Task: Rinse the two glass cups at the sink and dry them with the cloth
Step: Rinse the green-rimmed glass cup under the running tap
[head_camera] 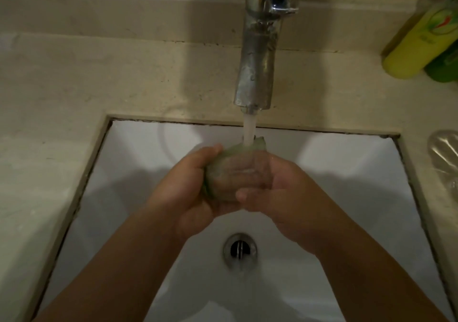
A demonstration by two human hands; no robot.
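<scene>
Drain (240,250): metal, set low in the white sink (347,173), nearest to you, wet around its ring.

Left hand (184,192): your fingers curl round the near side and bottom of a glass cup (229,173), thumb up near the rim. Grip closed on the cup.

Right hand (280,185): your fingers show through the glass wall, pressed against it, thumb lying across the near edge. They seem wrapped on the cup too, though whether they lie inside or behind it cannot be told.

Glass cup: clear, greenish at the edges, tilted over the basin between both hands, rim up under the water stream (248,130). Judged light, rigid, brittle and slippery when wet. Hold it round the body with the full hand, not by the rim; keep it low over the basin in case it slips.

Second cup and cloth: not identified in view.

Tap (257,73): chrome, running, mounted on the pale tabletop (124,73) behind the basin.

Far right of the tabletop: a clear plastic object (444,155), blurred; beyond it a yellow bottle (416,39) with a green bottle (443,66) beside it.
</scene>
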